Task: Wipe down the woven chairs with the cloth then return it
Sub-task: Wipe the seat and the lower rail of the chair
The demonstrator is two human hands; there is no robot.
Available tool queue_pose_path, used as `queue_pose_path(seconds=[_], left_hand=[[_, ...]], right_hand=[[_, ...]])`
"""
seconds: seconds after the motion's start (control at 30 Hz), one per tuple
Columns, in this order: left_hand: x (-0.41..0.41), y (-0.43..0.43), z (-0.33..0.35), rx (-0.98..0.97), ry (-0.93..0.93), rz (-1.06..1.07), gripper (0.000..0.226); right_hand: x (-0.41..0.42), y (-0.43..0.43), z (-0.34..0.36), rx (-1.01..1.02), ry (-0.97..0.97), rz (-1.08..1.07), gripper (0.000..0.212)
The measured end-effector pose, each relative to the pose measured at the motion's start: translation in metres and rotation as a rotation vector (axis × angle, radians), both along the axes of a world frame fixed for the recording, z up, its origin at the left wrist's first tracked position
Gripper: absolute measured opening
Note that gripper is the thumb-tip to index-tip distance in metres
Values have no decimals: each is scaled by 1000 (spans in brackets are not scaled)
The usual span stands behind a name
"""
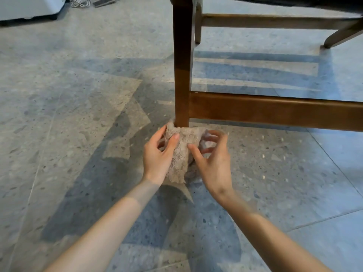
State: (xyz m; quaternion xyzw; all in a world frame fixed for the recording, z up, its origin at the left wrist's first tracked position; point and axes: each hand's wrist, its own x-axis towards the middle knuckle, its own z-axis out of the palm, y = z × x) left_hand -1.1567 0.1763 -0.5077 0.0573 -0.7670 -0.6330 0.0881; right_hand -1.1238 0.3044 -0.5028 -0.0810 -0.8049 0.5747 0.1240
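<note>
Wiping step: my left hand and right hand pinch the cloth round the chair leg foot; crossbar next, I judge.

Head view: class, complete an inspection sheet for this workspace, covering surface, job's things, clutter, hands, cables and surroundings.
Surface: speckled stone floor, sunlit patches and shadows.
Job's things: beige cloth bunched at the foot of the wooden chair leg.
Clutter: nothing seen.
Hands: left hand and right hand both grip the cloth.
Cables: white cables lying on the floor, far left.
Surroundings: white unit beside the cables.
</note>
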Motion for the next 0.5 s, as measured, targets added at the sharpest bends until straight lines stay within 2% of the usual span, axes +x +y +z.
queue_pose_path(seconds=[0.1, 0.2, 0.27, 0.4, 0.5], left_hand=[[-9, 8, 14, 92, 55, 6, 41], [-18, 9, 23, 102, 99, -76, 41], [-20, 8, 25, 83, 91, -150, 44], [-20, 6, 17, 31, 31, -265, 46], [-14, 2, 4, -31, -38, -291, 43]], right_hand=[[-12, -10, 7, -111, 13, 112, 44], [-23, -20, 13, -23, 78, 194, 37], [-27, -24, 12, -50, 85, 237, 37], [-34, -24, 4, -76, 20, 320, 40], [-32, -20, -8, -93, -82, 400, 51]])
